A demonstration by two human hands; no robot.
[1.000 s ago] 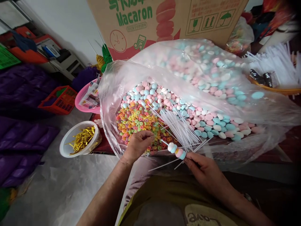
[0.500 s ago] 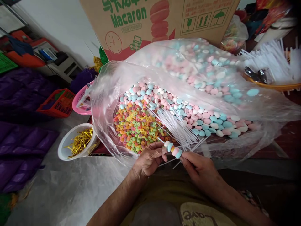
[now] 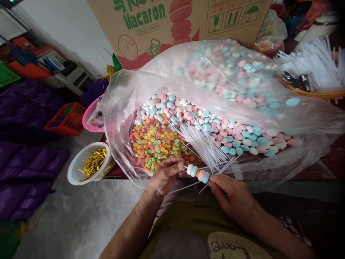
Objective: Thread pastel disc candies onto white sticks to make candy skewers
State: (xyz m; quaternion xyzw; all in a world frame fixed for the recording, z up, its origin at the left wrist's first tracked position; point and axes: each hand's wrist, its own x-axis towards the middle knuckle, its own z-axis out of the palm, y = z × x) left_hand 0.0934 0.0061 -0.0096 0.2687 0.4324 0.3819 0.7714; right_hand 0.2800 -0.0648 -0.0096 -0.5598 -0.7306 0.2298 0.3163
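Note:
My right hand (image 3: pixel 229 194) pinches a thin white stick threaded with several candies (image 3: pixel 198 173) in white, blue, orange and pink. My left hand (image 3: pixel 164 175) is closed in a pinch at the stick's free tip, fingers against the first white candy; whether it holds a small piece I cannot make out. Just beyond both hands lies a loose bundle of white sticks (image 3: pixel 205 145) on a pile of small colourful ring candies (image 3: pixel 156 142) and pastel round candies (image 3: pixel 229 131), all inside an open clear plastic bag (image 3: pixel 121 108).
A white bowl of gold twist ties (image 3: pixel 88 165) stands left of the bag. A pink basket (image 3: pixel 90 117) and red basket (image 3: pixel 67 118) sit further left. A Macaron cardboard box (image 3: pixel 167 25) rises behind. More white sticks in an orange tray (image 3: pixel 315 72) lie right.
My left hand left the ring candy pile and came to the stick's tip. An orange ring now sits among the threaded candies. The stick tilted flatter.

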